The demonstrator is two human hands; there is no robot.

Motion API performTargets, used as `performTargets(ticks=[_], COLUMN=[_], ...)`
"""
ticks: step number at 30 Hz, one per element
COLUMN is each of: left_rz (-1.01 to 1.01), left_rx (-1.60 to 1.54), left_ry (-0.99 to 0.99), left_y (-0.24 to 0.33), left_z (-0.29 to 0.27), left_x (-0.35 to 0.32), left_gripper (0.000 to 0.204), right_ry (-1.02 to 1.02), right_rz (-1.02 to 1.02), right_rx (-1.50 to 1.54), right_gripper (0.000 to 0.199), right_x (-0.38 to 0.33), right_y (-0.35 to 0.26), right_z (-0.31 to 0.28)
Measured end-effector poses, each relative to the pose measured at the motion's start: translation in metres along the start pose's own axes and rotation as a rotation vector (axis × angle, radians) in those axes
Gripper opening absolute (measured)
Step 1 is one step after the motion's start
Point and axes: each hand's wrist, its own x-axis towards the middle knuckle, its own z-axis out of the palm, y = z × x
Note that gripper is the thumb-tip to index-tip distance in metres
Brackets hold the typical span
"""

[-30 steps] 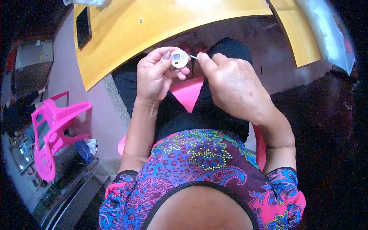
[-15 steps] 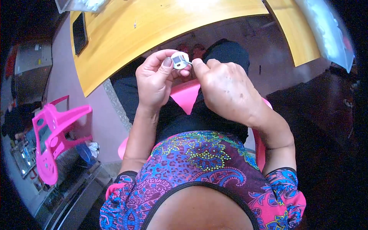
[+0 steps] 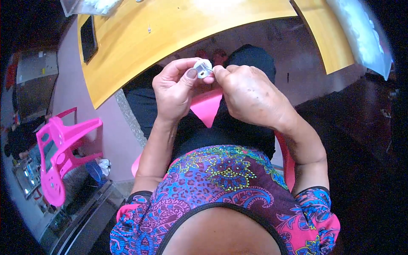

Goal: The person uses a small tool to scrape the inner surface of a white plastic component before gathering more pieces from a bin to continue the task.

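Observation:
Between the thumb and fingers of my left hand (image 3: pixel 176 87) is a small round white part (image 3: pixel 203 68) with a greyish square window and a dark slot on its face. My right hand (image 3: pixel 250 91) is closed just to the right of it. From the right thumb and forefinger a thin metal tip (image 3: pixel 211 70) reaches the edge of the white part; the rest of that tool is hidden in the fist. Both hands are over my lap, in front of the table's near edge.
A yellow wooden table (image 3: pixel 127 55) curves ahead, bearing a dark phone (image 3: pixel 89 39), a tiny metal piece (image 3: pixel 149 29) and a clear container of white pieces (image 3: pixel 100 5). A plastic bag of white pieces (image 3: pixel 361 34) is at right. A pink plastic chair (image 3: pixel 63 148) stands left.
The white part has tilted and shifted slightly right in my left hand. The thin tip stays at its edge, and my right hand has barely moved.

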Motion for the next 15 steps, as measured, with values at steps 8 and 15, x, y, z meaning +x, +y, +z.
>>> performTargets(ticks=[8, 15], left_rz=[0.409, 1.066], left_rx=[0.478, 1.310], left_ry=[0.348, 0.670], left_y=[0.036, 0.192], left_z=[-0.016, -0.073], left_x=[0.037, 0.172], left_gripper=[0.018, 0.031], right_ry=[0.138, 0.141], right_rz=[0.075, 0.049], right_rx=[0.058, 0.017], right_gripper=[0.029, 0.027], right_x=[-0.001, -0.003], right_y=[-0.002, -0.001], right_z=[-0.011, -0.008])
